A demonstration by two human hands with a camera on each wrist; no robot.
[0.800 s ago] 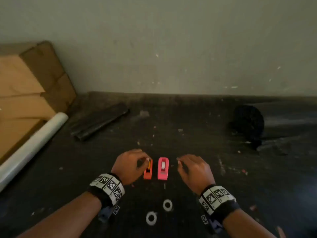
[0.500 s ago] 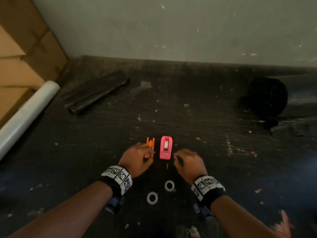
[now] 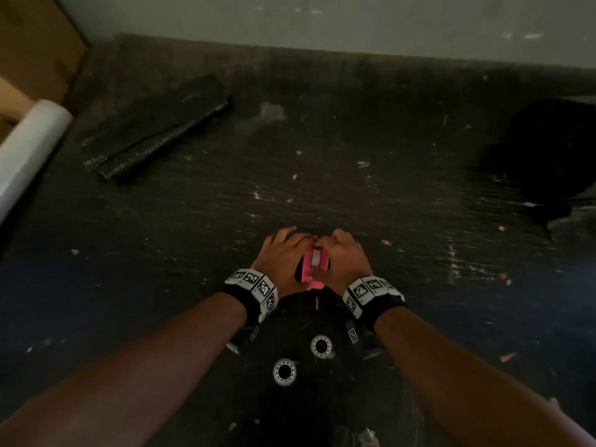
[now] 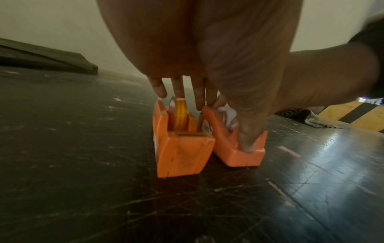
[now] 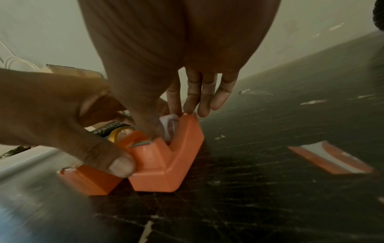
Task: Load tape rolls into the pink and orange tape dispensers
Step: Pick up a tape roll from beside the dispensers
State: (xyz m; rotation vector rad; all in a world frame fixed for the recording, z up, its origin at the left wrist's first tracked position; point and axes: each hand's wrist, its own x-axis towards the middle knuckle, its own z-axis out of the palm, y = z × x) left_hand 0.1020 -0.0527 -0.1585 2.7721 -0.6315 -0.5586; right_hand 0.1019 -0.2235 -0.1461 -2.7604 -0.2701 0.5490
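Observation:
The pink dispenser (image 3: 314, 269) is held between both hands on the dark floor, tipped up off its base, with a white spool (image 3: 316, 257) in its well. My left hand (image 3: 285, 258) pinches it, thumb (image 4: 247, 141) on the low front end and fingers at the raised back. My right hand (image 3: 342, 259) grips it too, thumb (image 5: 145, 121) down in the well beside the white spool (image 5: 169, 125) and fingers on the back edge. Close on its left stands the orange dispenser (image 4: 180, 148) with a yellow spool (image 4: 180, 113); the head view hides it under my left hand. Two white tape rolls (image 3: 284, 371) (image 3: 321, 346) lie flat between my forearms.
A folded black sheet (image 3: 158, 127) lies at the far left, with a white film roll (image 3: 29, 150) and cardboard boxes (image 3: 35, 50) beyond it. A black cloth heap (image 3: 548, 156) sits at the far right. The wall (image 3: 322, 21) closes the back. Small scraps dot the floor.
Both hands have closed in on the pink dispenser and tipped it up; before, the left was at the orange dispenser and the right beside the pink one. The head view has dipped downward.

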